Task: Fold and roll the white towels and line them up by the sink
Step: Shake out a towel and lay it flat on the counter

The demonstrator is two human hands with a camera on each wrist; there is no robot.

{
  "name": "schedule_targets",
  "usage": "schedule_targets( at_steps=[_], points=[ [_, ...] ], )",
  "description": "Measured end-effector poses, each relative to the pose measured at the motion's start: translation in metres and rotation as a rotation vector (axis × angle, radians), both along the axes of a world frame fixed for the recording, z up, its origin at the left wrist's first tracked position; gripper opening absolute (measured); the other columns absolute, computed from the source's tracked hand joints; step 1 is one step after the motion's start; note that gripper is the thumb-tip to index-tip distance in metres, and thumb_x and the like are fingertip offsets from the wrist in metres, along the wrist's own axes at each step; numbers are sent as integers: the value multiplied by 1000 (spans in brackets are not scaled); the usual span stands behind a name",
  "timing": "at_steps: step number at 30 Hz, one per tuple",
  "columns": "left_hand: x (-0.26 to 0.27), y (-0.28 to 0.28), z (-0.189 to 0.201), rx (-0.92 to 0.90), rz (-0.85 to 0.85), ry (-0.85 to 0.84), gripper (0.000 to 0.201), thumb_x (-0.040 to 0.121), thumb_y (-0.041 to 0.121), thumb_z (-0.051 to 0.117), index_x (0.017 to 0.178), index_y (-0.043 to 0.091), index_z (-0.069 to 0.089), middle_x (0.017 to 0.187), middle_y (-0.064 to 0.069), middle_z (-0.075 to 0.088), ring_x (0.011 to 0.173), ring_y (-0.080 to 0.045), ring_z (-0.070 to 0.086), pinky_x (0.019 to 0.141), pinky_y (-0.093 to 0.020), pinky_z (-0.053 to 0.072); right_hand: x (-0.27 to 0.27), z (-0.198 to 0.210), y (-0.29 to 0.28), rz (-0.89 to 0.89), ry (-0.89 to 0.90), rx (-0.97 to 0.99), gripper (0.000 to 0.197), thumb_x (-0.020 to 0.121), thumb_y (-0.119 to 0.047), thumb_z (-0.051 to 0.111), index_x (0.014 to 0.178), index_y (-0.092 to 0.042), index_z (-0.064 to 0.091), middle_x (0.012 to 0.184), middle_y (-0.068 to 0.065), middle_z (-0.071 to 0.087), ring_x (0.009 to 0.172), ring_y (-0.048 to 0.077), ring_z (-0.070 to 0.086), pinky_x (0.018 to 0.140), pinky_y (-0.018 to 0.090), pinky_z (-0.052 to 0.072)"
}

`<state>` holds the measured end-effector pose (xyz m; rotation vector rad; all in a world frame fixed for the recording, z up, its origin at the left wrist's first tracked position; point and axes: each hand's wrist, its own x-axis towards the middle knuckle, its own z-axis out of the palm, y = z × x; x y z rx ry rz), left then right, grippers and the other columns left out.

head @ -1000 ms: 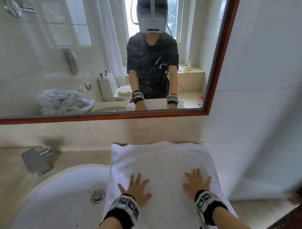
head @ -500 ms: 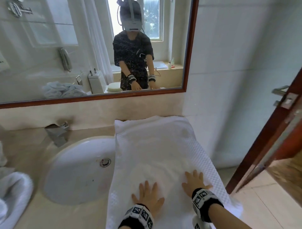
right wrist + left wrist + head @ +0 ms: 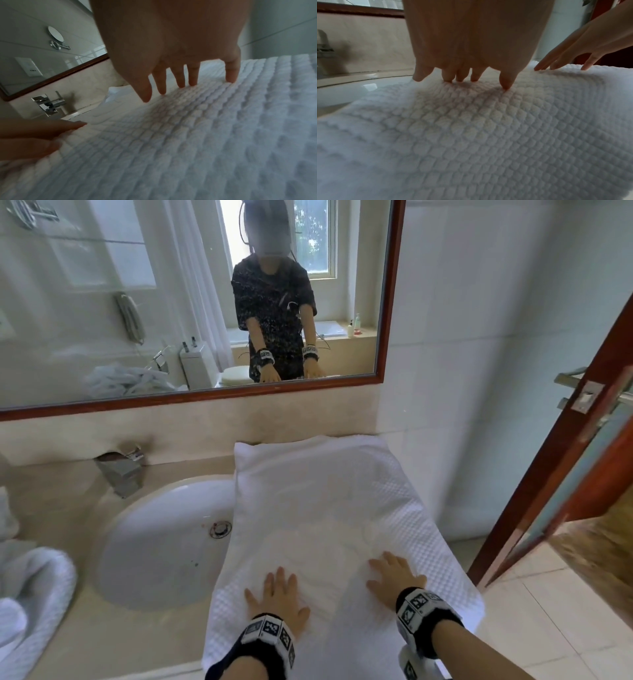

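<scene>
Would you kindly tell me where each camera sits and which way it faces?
Head: looks down over the towel, sink and mirror; both forearms show.
Left wrist: looks along the left hand pressing the towel; the right hand shows alongside.
Right wrist: looks along the right hand toward the faucet.
All share the towel and both hands.

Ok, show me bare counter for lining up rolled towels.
Bare counter runs behind the sink, left of the faucet. The white towel under both hands covers the right side; loose towels crowd the near left.
</scene>
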<state>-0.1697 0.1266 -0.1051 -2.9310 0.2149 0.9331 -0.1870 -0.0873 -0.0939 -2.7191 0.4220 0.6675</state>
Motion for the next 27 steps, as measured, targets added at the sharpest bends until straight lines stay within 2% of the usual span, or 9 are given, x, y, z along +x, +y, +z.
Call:
schedule_targets(
  at_steps=[2,5,7,12,20,24,27],
  points=[
    [3,7,0,-18,22,11,68,98,47,28,152,24,-5,159,2,-20,148,-22,-13,117,-60,2,2,-1,-1,-57,-22,-36,54,97,-40,36,148,-35,18,160,-3,3,148,20,3,115,57,15],
    [5,15,-3,-73,50,34,69,97,48,31,151,27,-5,158,5,-22,148,-20,-14,116,-60,2,-1,-9,-2,-79,64,-44,59,96,-49,33,148,-43,4,159,0,-15,147,28,-16,110,69,6],
    [5,20,-6,-113,58,33,71,95,51,32,151,30,-6,157,7,-24,148,-19,-16,116,-60,2,-2,-14,-4,-72,95,-51,61,95,-56,29,147,-47,-3,158,-1,-22,144,32,-22,104,75,2],
    [4,14,-12,-121,50,20,81,88,67,30,148,36,-15,155,7,-30,146,-21,-23,113,-64,-5,5,-19,-17,-29,112,-55,65,91,-64,29,144,-53,-7,156,-5,-28,142,33,-28,99,80,-2],
    [-1,7,-8,-131,62,35,77,91,62,32,149,36,-11,156,6,-27,146,-22,-21,114,-64,-5,11,-14,-24,-7,116,-69,67,89,-65,33,144,-53,-4,157,-5,-25,143,34,-24,102,79,5],
    [-15,18,-10,-143,65,-25,69,95,56,27,151,32,-6,158,4,-23,147,-18,-18,117,-58,-5,4,-8,-15,11,85,-90,61,95,-55,33,147,-46,3,159,-2,-15,146,31,-18,105,76,4],
    [-21,34,-11,-163,146,-105,63,98,51,23,151,30,-3,158,4,-22,148,-16,-16,118,-56,-4,-6,-5,0,79,44,-117,58,97,-48,33,149,-41,6,160,-2,-12,147,24,-15,107,73,3]
  ],
)
